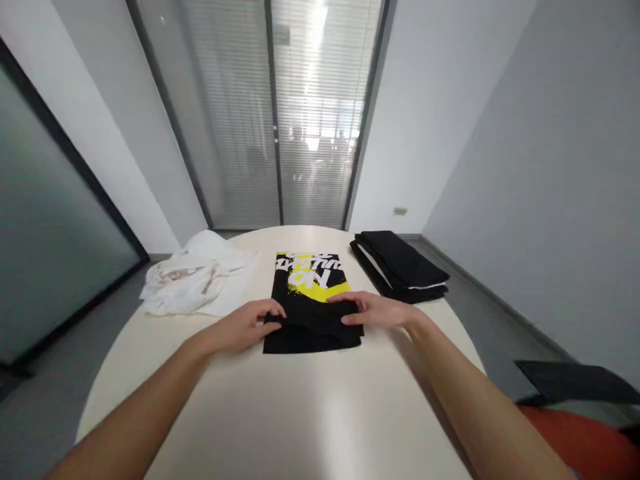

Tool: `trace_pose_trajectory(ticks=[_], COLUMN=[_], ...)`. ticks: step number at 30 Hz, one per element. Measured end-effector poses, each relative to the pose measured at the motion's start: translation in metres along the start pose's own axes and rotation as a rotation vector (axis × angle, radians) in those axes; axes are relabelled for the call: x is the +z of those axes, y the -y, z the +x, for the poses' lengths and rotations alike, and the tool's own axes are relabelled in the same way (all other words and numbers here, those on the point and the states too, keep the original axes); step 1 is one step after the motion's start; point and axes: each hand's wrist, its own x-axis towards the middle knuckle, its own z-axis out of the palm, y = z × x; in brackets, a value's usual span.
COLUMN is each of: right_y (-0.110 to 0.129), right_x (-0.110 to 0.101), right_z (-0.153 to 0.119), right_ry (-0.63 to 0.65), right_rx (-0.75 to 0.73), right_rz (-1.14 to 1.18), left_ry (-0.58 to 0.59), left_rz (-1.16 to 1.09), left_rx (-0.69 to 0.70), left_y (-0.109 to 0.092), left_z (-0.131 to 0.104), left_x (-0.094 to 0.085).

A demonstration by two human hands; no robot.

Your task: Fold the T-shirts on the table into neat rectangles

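A black T-shirt with a yellow and white letter print lies folded into a narrow rectangle in the middle of the table. Its near end is turned over in a black fold. My left hand pinches the left edge of that fold between thumb and fingers. On the right side, my right hand grips the same fold, its fingers on top near the yellow print and the thumb nearer to me. The cloth between the hands sags slightly above the black layer beneath.
Crumpled white cloth lies at the left of the round cream table. A stack of folded dark garments, with a white layer showing, sits at the right edge. A chair with a red seat stands at the lower right.
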Motion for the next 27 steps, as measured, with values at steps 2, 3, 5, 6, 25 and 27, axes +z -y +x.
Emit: trace_pose_trajectory(ticks=[2, 3, 5, 6, 25, 27], right_y=[-0.001, -0.002, -0.001, 0.000, 0.014, 0.013], right_x=[-0.001, 0.000, 0.001, 0.002, 0.011, 0.017], right_z=[-0.003, -0.003, -0.004, -0.003, 0.006, 0.011], right_ry=[0.032, 0.038, 0.025, 0.007, -0.411, -0.373], right_rx=[0.001, 0.004, 0.011, 0.019, -0.003, -0.172], right_rz=[0.012, 0.010, -0.011, -0.034, -0.653, -0.676], left_ry=[0.028, 0.039, 0.053, 0.059, -0.292, -0.268], left_rz=[-0.012, -0.008, 0.021, 0.047, 0.205, 0.135], left_rx=[0.034, 0.055, 0.110, 0.141, -0.238, -0.282], left_y=[0.003, 0.004, 0.006, 0.007, 0.007, 0.012], left_z=[-0.004, -0.005, -0.008, -0.009, -0.004, -0.002], left_x=[-0.001, -0.002, -0.001, -0.001, 0.001, 0.006])
